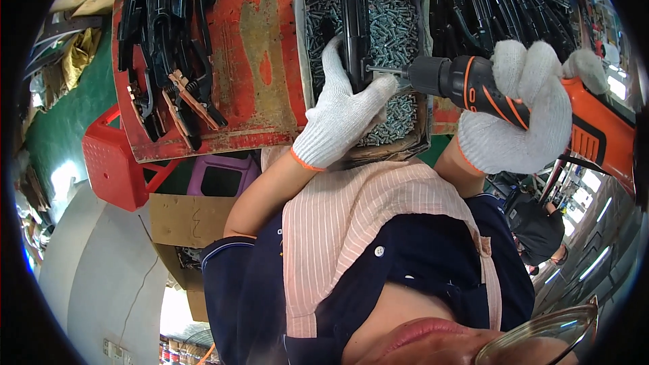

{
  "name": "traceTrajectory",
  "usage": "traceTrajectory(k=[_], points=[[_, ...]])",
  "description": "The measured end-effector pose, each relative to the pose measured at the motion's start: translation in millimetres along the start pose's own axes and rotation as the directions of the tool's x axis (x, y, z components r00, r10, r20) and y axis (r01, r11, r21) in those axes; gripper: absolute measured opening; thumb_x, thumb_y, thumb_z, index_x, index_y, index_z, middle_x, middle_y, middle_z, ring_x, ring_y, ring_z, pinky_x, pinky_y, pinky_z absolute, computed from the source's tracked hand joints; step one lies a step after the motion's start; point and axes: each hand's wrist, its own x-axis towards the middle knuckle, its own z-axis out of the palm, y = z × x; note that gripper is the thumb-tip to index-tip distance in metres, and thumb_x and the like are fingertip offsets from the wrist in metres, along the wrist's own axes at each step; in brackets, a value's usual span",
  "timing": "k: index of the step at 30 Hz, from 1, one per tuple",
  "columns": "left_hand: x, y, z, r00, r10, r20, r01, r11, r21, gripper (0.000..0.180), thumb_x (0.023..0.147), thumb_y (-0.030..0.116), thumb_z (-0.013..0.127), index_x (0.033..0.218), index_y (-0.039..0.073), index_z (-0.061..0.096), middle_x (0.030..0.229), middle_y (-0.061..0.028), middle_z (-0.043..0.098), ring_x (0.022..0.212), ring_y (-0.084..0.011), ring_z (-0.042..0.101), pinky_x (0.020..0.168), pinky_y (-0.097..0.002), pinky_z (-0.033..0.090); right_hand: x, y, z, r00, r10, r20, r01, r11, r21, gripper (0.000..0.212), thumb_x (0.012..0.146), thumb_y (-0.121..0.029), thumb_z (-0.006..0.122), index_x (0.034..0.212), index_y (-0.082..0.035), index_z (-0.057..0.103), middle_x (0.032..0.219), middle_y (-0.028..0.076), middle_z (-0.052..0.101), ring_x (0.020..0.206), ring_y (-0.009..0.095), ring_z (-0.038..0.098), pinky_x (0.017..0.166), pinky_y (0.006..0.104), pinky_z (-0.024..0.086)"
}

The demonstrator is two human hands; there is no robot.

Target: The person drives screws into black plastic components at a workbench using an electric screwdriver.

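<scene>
My left hand (341,115), in a white knitted glove with an orange cuff, is closed around the lower end of a long black part (353,17). The part lies over an open box (301,67) full of small silvery screws (395,20). My right hand (520,122), gloved alike, grips an orange and black power drill (493,88) held sideways. Its thin bit (387,69) points left and meets the side of the black part just above my left fingers. The screw at that spot, if any, is too small to make out.
On the worn red table (233,94), black clamps (162,34) with copper-coloured jaws are heaped at left, and more black parts (480,7) at right. A red stool (115,162), a purple stool (223,165) and a cardboard box (189,220) stand nearby. Another person (537,226) is at far right.
</scene>
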Motion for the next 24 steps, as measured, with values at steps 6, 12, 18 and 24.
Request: traceTrajectory(k=[6, 12, 18, 24], points=[[3.9, 5.8, 0.2, 1.0, -0.024, 0.013, 0.024, 1.0, 0.015, 0.095, 0.08, 0.007, 0.067, 0.145, 0.003, -0.002, 0.084, -0.0063, 0.056, 0.056, -0.0121, 0.055, 0.046, -0.0252, 0.048, 11.2, -2.5, -1.2, 0.986, 0.061, 0.156, 0.003, 0.925, -0.381, 0.03, 0.088, 0.001, 0.048, 0.115, -0.013, 0.046, 0.072, 0.001, 0.042, 0.058, 0.011, 0.039, 0.061, 0.0255, 0.038], [-4.3, 3.3, -7.9, 0.997, 0.007, 0.078, 0.003, 0.992, -0.124, 0.091, 0.078, 0.003, 0.066, 0.143, 0.013, 0.004, 0.085, -0.0046, 0.053, 0.059, -0.0137, 0.055, 0.049, -0.0264, 0.046, 2.8, 3.8, 7.5, 0.981, -0.189, -0.039, 0.116, 0.741, -0.661, 0.047, 0.08, 0.01, 0.05, 0.124, -0.002, 0.038, 0.071, 0.005, 0.049, 0.058, 0.014, 0.045, 0.056, 0.0305, 0.041], [-21.6, 3.6, 3.1, 0.995, 0.101, 0.02, -0.1, 0.993, -0.058, 0.058, 0.086, 0.005, 0.062, 0.131, 0.014, 0.027, 0.084, -0.0087, 0.055, 0.058, -0.0178, 0.059, 0.039, -0.0282, 0.044, -23.5, -35.6, 1.7, 0.884, -0.377, -0.277, 0.347, 0.925, -0.153, 0.042, 0.083, 0.002, 0.053, 0.122, -0.006, 0.039, 0.069, 0.001, 0.036, 0.059, 0.011, 0.037, 0.059, 0.025, 0.036], [-26.4, 29.7, 66.6, 0.987, 0.118, 0.112, -0.117, 0.993, -0.017, 0.038, 0.087, 0.007, 0.062, 0.113, 0.013, 0.034, 0.08, -0.0089, 0.055, 0.055, -0.0175, 0.058, 0.038, -0.0262, 0.043, -71.1, -111.2, -41.3, 0.753, -0.546, -0.367, 0.485, 0.838, -0.249, 0.035, 0.091, -0.006, 0.051, 0.122, -0.011, 0.036, 0.073, 0.0, 0.038, 0.065, 0.01, 0.037, 0.061, 0.0221, 0.037]])
